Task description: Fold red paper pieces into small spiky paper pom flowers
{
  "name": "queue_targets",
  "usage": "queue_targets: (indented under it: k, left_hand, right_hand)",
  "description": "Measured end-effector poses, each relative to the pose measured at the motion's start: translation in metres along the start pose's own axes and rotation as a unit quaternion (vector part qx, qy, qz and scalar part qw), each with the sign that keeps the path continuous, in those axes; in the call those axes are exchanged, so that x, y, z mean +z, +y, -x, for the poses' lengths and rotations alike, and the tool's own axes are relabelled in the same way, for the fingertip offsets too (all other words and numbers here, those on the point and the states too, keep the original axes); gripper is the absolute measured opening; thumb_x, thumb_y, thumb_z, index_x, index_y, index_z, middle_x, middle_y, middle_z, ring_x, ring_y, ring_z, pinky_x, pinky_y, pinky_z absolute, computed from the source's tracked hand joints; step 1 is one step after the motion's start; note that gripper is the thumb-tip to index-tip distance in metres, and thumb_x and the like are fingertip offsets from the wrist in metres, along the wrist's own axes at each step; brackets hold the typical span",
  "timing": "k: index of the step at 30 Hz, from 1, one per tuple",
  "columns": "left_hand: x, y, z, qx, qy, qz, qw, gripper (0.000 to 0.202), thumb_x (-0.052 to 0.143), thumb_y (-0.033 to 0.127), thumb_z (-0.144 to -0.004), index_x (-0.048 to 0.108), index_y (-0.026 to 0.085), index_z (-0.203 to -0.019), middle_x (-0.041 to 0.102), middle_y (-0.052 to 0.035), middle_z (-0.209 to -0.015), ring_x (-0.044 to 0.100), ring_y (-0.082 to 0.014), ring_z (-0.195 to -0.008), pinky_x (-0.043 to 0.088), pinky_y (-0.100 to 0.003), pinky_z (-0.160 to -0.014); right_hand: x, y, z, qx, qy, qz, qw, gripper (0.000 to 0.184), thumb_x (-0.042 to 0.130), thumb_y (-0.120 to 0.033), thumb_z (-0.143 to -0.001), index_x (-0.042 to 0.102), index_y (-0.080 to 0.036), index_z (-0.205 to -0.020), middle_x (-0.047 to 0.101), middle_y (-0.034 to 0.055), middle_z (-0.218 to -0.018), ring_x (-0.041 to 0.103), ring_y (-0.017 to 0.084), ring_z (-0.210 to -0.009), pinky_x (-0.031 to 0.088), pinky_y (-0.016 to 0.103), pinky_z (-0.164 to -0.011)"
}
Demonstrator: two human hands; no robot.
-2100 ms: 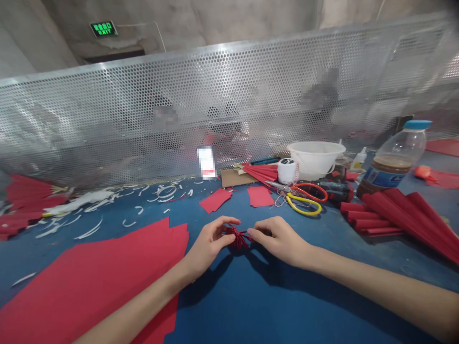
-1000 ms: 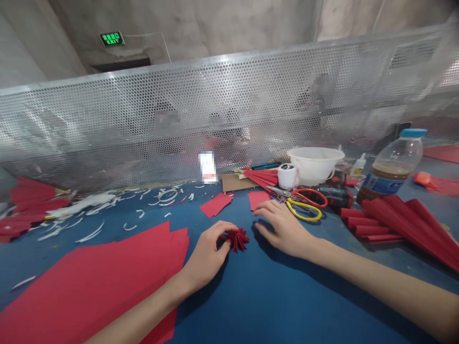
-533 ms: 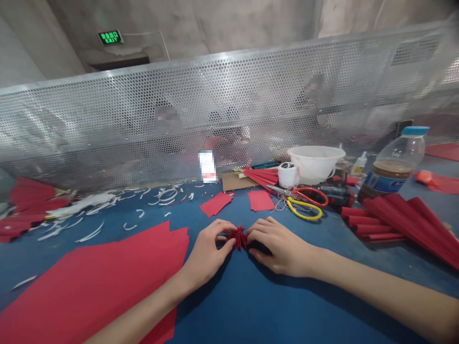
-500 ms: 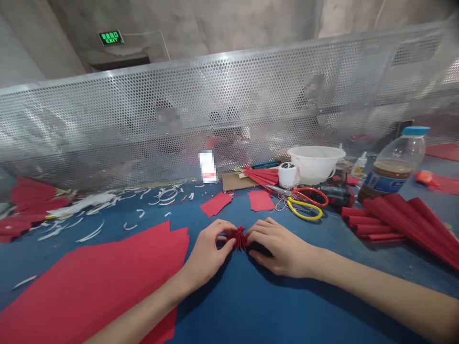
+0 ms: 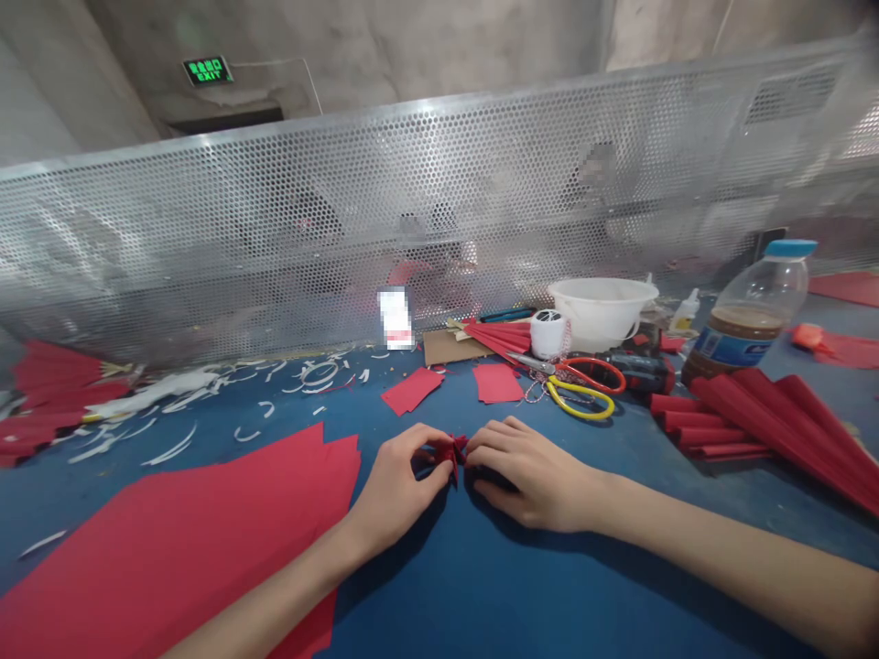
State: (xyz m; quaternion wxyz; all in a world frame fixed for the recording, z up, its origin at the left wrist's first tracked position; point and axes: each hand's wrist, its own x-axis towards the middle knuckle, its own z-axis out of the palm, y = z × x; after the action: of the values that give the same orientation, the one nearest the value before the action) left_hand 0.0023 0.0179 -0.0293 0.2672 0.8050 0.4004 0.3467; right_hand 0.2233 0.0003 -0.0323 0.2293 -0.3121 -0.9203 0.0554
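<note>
A small pleated red paper piece (image 5: 452,449) rests on the blue table (image 5: 522,586) between my two hands. My left hand (image 5: 398,485) pinches its left side with thumb and fingers. From the right, my right hand (image 5: 532,471) closes its fingertips on the other side. Only the top of the pleats shows between the fingers. A stack of red paper sheets (image 5: 171,540) lies just left of my left forearm.
Scissors with red and yellow handles (image 5: 580,384), a white thread spool (image 5: 548,332), a white bowl (image 5: 602,309), a bottle with brown liquid (image 5: 748,316) and folded red fans (image 5: 762,412) lie to the right. White paper scraps (image 5: 206,403) and a perforated metal screen (image 5: 412,220) are behind.
My right hand came back from near the scissors to the pleated piece. Both hands have since pressed closer together, squeezing the pleats.
</note>
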Motion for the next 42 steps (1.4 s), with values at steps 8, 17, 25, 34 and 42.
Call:
queue_targets:
  k: [8, 17, 25, 34, 42]
  left_hand:
    - [-0.002, 0.0, 0.001, 0.009, -0.014, -0.014, 1.0, 0.021, 0.054, 0.012, -0.087, 0.067, 0.022, -0.1, 0.07, -0.0016, -0.101, 0.064, -0.0172, -0.093, 0.052, -0.03, -0.087]
    - [0.0, 0.003, 0.003, -0.003, -0.038, 0.046, 0.998, 0.017, 0.066, 0.018, -0.081, 0.068, 0.02, -0.098, 0.07, -0.0039, -0.1, 0.066, -0.0178, -0.088, 0.056, -0.03, -0.084]
    - [0.0, 0.004, 0.004, 0.021, -0.051, 0.073, 0.996, 0.023, 0.057, 0.011, -0.08, 0.07, 0.02, -0.098, 0.07, -0.0052, -0.103, 0.067, -0.0185, -0.095, 0.056, -0.032, -0.089]
    - [-0.004, -0.001, 0.002, 0.025, -0.074, 0.08, 0.994, 0.017, 0.056, 0.017, -0.088, 0.073, 0.021, -0.089, 0.07, -0.0068, -0.102, 0.066, -0.0199, -0.095, 0.053, -0.034, -0.09]
    - [-0.005, -0.001, 0.003, 0.0, -0.067, 0.046, 0.997, 0.017, 0.057, 0.016, -0.088, 0.073, 0.022, -0.094, 0.07, -0.0034, -0.093, 0.066, -0.0171, -0.085, 0.052, -0.028, -0.079]
  right_hand:
    - [0.006, 0.005, -0.002, 0.077, 0.037, 0.014, 0.996, 0.021, 0.056, -0.03, -0.093, 0.057, -0.018, -0.11, 0.063, 0.009, -0.107, 0.056, 0.023, -0.1, 0.041, 0.038, -0.087]
    - [0.009, 0.015, -0.004, 0.081, 0.042, -0.039, 0.995, 0.013, 0.056, -0.021, -0.092, 0.063, -0.02, -0.103, 0.064, 0.0071, -0.103, 0.057, 0.022, -0.098, 0.045, 0.035, -0.086]
    - [0.011, 0.017, -0.004, 0.072, 0.049, -0.042, 0.995, 0.014, 0.055, -0.01, -0.088, 0.062, -0.019, -0.095, 0.064, 0.0064, -0.095, 0.058, 0.021, -0.092, 0.045, 0.033, -0.081]
    - [0.008, 0.018, -0.003, 0.066, 0.065, -0.103, 0.99, 0.014, 0.057, -0.016, -0.09, 0.062, -0.02, -0.103, 0.062, 0.0057, -0.097, 0.057, 0.019, -0.091, 0.046, 0.03, -0.08]
    - [0.008, 0.02, -0.004, 0.086, 0.064, -0.114, 0.988, 0.009, 0.058, -0.017, -0.089, 0.064, -0.021, -0.096, 0.068, 0.0034, -0.089, 0.06, 0.017, -0.082, 0.046, 0.027, -0.072]
